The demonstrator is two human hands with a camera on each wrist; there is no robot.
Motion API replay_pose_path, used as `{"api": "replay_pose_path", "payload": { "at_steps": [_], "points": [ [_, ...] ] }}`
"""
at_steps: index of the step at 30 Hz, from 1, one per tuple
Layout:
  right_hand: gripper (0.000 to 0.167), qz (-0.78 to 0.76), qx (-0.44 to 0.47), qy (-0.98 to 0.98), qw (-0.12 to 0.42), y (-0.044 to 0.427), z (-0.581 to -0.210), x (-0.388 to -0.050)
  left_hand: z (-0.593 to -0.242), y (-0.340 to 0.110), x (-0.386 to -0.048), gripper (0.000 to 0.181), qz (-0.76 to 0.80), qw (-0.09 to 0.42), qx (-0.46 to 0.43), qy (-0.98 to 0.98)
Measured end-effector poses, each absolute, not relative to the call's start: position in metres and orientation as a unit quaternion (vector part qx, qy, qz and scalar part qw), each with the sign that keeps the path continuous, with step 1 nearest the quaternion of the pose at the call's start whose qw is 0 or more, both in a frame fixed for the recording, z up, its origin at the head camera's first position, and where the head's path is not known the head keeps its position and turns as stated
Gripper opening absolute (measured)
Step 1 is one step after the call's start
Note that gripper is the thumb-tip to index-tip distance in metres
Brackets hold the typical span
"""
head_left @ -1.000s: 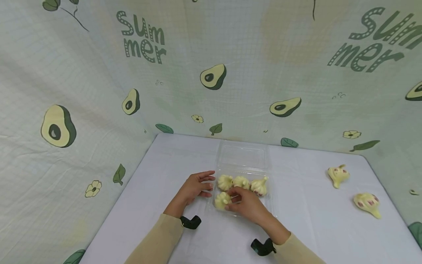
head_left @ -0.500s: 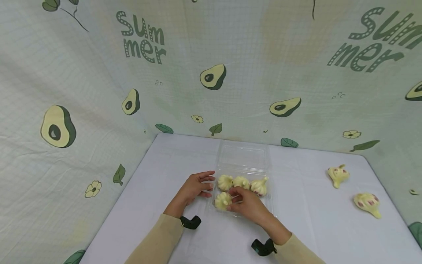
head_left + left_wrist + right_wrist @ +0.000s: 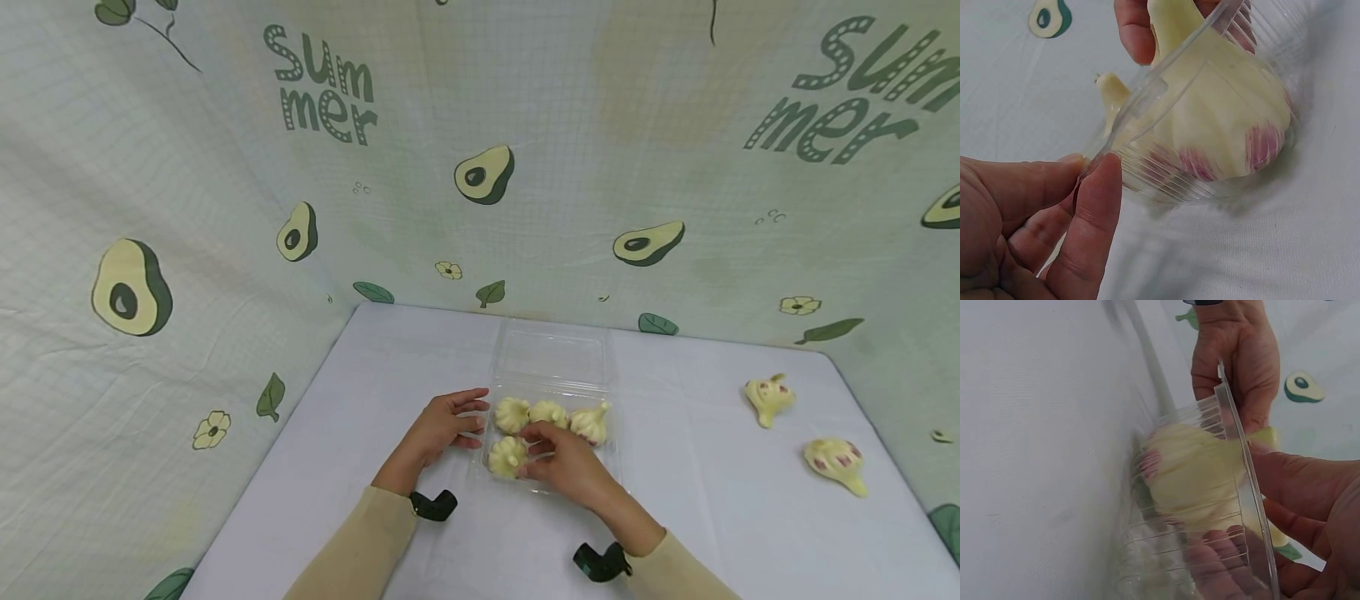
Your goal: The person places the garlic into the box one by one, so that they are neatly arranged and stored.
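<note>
A clear plastic clamshell box point(image 3: 555, 482) lies open on the table, its lid point(image 3: 555, 354) folded back. At its left side my left hand point(image 3: 444, 429) pinches the rim point(image 3: 1141, 103) between thumb and finger, as the left wrist view shows. Inside, a front-left garlic bulb point(image 3: 507, 457) stands with its stem up. My right hand point(image 3: 564, 467) is just right of that bulb, thumb and fingers spread loosely beside it; whether they touch it I cannot tell. Behind sit three more garlic bulbs: left point(image 3: 512, 415), middle point(image 3: 549, 413) and right point(image 3: 589, 424).
Two loose garlic bulbs lie on the right of the white table point(image 3: 697, 500): one farther back point(image 3: 770, 398), one nearer point(image 3: 836, 465). A printed cloth point(image 3: 555, 225) hangs behind and along the sides. Black wrist cameras point(image 3: 435, 505) sit at both wrists.
My right hand has drifted slightly right, uncovering a little more of the front-left garlic bulb. The left hand, the box and the other bulbs stay put.
</note>
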State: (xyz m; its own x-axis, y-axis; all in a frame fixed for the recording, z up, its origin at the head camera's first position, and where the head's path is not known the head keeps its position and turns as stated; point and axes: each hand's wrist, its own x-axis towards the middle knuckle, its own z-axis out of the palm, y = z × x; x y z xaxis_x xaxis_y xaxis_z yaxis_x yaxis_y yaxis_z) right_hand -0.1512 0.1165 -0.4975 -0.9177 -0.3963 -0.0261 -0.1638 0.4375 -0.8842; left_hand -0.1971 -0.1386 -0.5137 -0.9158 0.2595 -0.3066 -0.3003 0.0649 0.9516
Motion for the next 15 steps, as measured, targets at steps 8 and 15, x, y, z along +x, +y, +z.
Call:
{"api": "replay_pose_path", "payload": {
  "at_steps": [8,15],
  "points": [
    [0.042,-0.511,-0.126,0.845,0.097,0.123,-0.489,-0.150,-0.513,-0.138,-0.197,0.057,0.682,0.204,-0.013,0.703],
    [0.032,-0.511,-0.096,0.853,0.047,0.141,-0.475,-0.155,-0.513,-0.138,-0.197,0.057,0.679,0.205,-0.015,0.705]
  ]
}}
